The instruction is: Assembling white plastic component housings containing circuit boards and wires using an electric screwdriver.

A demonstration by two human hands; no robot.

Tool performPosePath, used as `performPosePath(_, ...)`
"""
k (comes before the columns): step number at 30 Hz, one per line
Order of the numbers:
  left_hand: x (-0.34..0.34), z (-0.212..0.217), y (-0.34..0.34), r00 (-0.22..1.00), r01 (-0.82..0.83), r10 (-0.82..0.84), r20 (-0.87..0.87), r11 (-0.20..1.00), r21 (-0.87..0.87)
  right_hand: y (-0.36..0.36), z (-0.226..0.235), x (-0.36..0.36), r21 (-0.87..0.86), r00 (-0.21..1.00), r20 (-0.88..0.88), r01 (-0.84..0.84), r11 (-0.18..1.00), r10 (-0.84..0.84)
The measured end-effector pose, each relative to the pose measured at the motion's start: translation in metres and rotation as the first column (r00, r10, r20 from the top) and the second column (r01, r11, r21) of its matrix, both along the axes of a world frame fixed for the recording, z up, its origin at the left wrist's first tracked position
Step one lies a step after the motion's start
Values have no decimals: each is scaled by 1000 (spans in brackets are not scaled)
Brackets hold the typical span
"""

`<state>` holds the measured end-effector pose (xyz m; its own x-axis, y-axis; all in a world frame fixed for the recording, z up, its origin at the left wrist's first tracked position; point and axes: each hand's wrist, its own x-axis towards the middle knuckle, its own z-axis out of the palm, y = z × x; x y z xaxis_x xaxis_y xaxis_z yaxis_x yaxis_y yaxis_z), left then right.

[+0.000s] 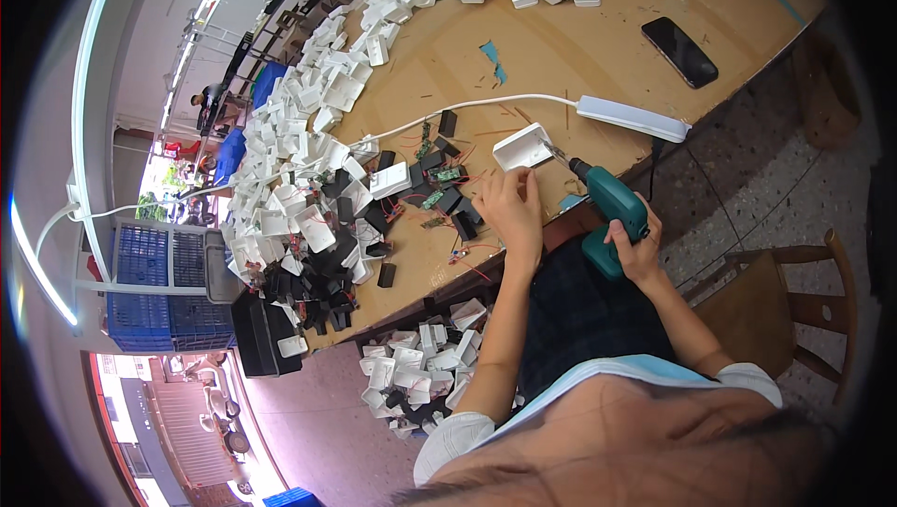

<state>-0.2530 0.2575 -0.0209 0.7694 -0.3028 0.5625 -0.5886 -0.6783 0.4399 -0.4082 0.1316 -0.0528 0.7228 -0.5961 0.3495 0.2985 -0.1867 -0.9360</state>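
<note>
A teal cordless screwdriver (pixel 609 211) sits in the right hand (pixel 638 250), its bit angled up and leftward onto a white plastic housing (pixel 523 146). That housing lies flat just above the left hand (pixel 509 208), open side up

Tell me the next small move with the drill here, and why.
Probably press the bit squarely into the white plastic housing and pull the trigger: the right hand grips the teal drill, its tip at the housing's edge, while the left hand rests just beside it.
</note>
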Motion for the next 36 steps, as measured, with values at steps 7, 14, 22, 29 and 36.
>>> performPosePath(7, 3, 14, 7, 991, 104, -110, 72, 991, 80, -4, 0, -6, 97, 999, 43, -3, 995, -1)
performPosePath(14, 26, -4, -24, 972, -27, 25, 233, 1000, 6, 0, 1, 2, 43, 1000, -8, -5, 999, 5)
performPosePath(22, 30, -21, -33, 996, -33, 42, 77, 993, -113, 3, -10, 18, -201, 995, -43, 83, 976, -93)
performPosePath(29, 29, -19, -38, 992, -89, 95, 79, 993, -84, 9, -6, 26, -78, 991, -108, 73, 994, -81)
performPosePath(36, 28, -20, -41, 990, -110, 118, 78, 989, -95, 11, 0, 27, -71, 990, -105, 86, 994, -93)
